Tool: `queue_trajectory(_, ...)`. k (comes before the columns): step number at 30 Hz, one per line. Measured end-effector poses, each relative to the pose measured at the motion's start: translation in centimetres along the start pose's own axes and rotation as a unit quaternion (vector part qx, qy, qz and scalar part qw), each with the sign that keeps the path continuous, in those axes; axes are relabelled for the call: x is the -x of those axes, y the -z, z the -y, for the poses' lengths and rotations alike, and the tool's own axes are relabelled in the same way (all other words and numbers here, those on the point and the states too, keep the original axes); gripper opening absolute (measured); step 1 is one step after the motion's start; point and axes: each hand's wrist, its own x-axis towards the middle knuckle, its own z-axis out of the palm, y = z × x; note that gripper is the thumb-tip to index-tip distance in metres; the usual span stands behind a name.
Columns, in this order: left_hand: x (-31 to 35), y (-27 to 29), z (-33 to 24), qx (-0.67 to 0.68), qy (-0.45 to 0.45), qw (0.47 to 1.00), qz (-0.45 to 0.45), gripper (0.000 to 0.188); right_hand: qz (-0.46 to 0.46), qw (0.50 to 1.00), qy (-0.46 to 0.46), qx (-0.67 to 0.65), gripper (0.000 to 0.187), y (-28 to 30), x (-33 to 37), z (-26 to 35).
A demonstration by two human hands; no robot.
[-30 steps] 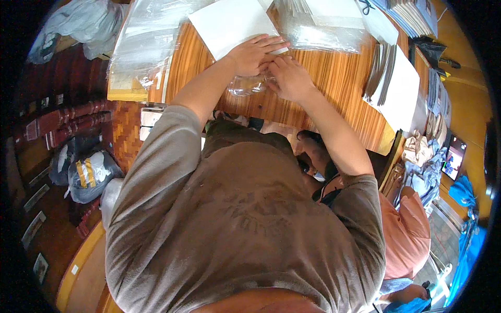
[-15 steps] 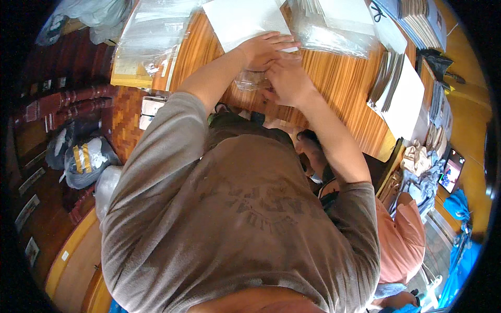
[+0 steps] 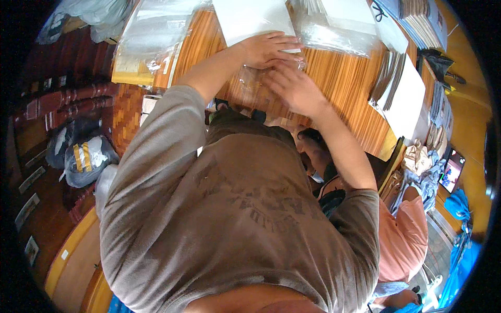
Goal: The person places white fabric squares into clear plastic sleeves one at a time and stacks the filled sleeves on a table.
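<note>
Left hand (image 3: pixel 267 49) lies fanned on a white sheet (image 3: pixel 253 21)

Its fingers are slightly spread, palm down across the sheet's near edge. Right hand (image 3: pixel 295 88) sits just below and to the right, its fingers blurred and reaching toward the left; whether they pinch anything I cannot tell. Crumpled clear plastic (image 3: pixel 249 78) lies just on the near side of the left hand, close to the edge of the striped wooden table (image 3: pixel 342 86).

Left of the hands, clear plastic sleeves (image 3: pixel 154 34) are piled at the table's corner. To their right is a plastic-wrapped pack (image 3: pixel 339 41) with white sheets, and farther right a stack of dark-edged sheets (image 3: pixel 387 78) lies on broad white paper (image 3: pixel 409 99).

Beyond the table, well to the left of the hands, are a patterned brown floor (image 3: pixel 125 125) and a bulging bag (image 3: pixel 81 177) with yellow strips. Far right and nearer the body are a lit phone (image 3: pixel 451 173), a person in salmon clothing (image 3: pixel 404 237) and bright blue plastic (image 3: pixel 472 261).
</note>
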Motion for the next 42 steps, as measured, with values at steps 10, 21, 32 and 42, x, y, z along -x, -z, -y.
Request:
queue_trajectory(10,8.2,8.0,-8.2,0.034,0.218,0.973,-0.071,0.046,0.15,0.973,-0.16,-0.066,0.024,0.6,4.5,-3.5)
queue_trajectory(21,14.7,4.4,-16.9,0.146,0.319,0.913,-0.207,0.037,-0.088,0.935,-0.233,-0.252,0.018,-4.5,7.4,0.5)
queue_trajectory(32,16.6,3.2,-16.0,0.157,0.36,0.885,-0.248,0.012,-0.17,0.913,-0.307,-0.206,0.014,-5.5,9.2,1.1)
queue_trajectory(42,16.8,2.4,-16.9,0.153,0.392,0.87,-0.256,0.019,-0.197,0.887,-0.383,-0.164,0.015,-6.7,9.5,2.2)
